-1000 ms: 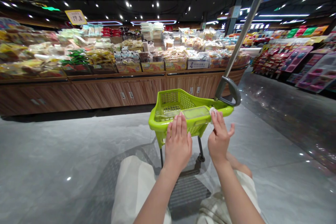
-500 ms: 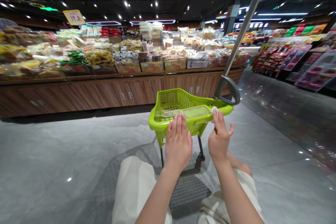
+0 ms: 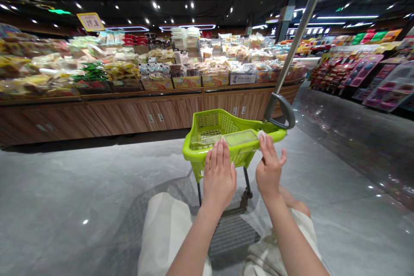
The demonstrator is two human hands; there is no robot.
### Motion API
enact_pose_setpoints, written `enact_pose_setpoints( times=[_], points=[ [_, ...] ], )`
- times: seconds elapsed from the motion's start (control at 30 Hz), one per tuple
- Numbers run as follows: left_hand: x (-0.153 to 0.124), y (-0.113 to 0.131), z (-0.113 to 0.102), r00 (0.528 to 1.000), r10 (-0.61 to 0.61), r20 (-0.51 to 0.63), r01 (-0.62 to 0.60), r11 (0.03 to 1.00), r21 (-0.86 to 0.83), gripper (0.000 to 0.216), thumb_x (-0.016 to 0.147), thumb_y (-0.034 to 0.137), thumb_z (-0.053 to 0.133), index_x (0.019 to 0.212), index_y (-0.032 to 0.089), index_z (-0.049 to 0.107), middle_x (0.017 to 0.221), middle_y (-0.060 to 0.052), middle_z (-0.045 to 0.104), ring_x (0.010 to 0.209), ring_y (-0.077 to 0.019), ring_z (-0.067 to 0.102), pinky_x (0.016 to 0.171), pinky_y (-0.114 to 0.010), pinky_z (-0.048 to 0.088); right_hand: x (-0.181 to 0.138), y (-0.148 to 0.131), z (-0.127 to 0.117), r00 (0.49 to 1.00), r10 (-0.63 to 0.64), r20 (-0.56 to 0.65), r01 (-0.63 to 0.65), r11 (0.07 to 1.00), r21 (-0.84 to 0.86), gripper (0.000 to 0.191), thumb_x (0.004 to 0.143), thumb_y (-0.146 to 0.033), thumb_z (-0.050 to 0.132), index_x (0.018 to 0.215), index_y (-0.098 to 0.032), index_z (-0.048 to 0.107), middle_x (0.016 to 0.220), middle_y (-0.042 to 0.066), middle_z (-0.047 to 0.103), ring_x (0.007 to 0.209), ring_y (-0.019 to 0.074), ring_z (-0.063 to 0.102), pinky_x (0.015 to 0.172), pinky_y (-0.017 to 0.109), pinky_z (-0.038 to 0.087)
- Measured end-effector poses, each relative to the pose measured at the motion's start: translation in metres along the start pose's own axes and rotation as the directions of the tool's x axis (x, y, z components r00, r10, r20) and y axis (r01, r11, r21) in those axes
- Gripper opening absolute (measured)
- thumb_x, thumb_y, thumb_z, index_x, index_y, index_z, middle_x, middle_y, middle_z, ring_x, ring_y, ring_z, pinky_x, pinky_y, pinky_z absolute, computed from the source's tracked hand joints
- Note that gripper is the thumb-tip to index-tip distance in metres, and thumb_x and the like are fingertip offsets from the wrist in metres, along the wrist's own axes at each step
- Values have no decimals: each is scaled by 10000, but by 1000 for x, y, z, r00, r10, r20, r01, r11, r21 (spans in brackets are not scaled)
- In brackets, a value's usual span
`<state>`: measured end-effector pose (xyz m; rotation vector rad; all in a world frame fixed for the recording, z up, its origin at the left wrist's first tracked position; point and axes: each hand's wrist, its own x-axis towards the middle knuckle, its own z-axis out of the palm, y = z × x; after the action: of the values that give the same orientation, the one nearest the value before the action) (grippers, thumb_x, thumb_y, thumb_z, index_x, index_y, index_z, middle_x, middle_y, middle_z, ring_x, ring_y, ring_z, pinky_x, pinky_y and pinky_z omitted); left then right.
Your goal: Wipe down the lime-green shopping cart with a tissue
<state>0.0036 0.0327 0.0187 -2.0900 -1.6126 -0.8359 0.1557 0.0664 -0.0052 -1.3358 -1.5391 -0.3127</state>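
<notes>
A lime-green plastic shopping cart (image 3: 191,154) stands in front of me, with a clear panel (image 3: 241,137) set along its near rim. My left hand (image 3: 220,174) lies with fingers stretched out, their tips on the near rim by the panel's left part. At the panel's right end, the fingertips of my right hand (image 3: 269,168) press a small crumpled white tissue (image 3: 261,134) against the rim. Its thumb sticks out to the right. A grey loop handle (image 3: 286,110) rises from the cart's right corner, beside a metal pole (image 3: 299,34).
Beyond the cart runs a wooden display counter (image 3: 136,116) heaped with packaged foods. A yellow-edged price sign (image 3: 91,22) hangs at its left. Stocked shelves (image 3: 336,71) line the right side. My knees (image 3: 166,220) flank the cart's lower frame over the shiny grey floor (image 3: 64,181).
My right hand has slid slightly left along the rim with the tissue. My left hand stays nearly still. The price sign has swung round.
</notes>
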Motion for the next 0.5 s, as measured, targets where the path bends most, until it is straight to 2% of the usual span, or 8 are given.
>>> enact_pose_setpoints(
  times=[0.07,0.17,0.33,0.43,0.5],
  points=[
    [0,0,1,1000,0,-1,0,1000,11,635,953,249,366,1526,63,164,1587,-120,286,1476,-227,221,1200,-431,224,-5,-17,2,989,-125,75,123,992,31,719,815,-43,347,1492,-286,338,1492,78,454,1402,208,390,1168,520,96],
    [-1,-1,3,1000,22,3,-22,999,33,637,936,229,386,1521,69,193,1588,-118,284,1479,-232,210,1203,-437,221,-12,-43,4,943,-298,148,287,954,92,671,874,-97,395,1512,-277,291,1470,92,482,1379,213,425,1177,507,67],
    [-2,-3,4,1000,26,8,-26,999,36,646,913,200,399,1517,70,213,1588,-115,286,1479,-234,212,1207,-437,210,-6,-47,1,934,-317,168,306,948,86,641,919,-153,440,1519,-293,267,1456,97,503,1332,211,483,1164,467,76],
    [-1,-2,3,1000,17,11,-17,999,37,629,920,200,383,1513,60,225,1582,-122,298,1476,-235,221,1208,-434,205,1,-41,-1,917,-337,214,335,941,46,616,917,-200,473,1506,-275,310,1518,137,409,1350,223,458,1137,442,138],
    [-1,-2,3,1000,14,13,-15,999,40,626,926,208,380,1514,65,221,1582,-118,299,1476,-232,223,1206,-435,210,5,-39,-2,901,-368,229,372,928,30,621,921,-235,473,1515,-248,293,1544,163,352,1387,243,407,1133,468,134]
  ],
)
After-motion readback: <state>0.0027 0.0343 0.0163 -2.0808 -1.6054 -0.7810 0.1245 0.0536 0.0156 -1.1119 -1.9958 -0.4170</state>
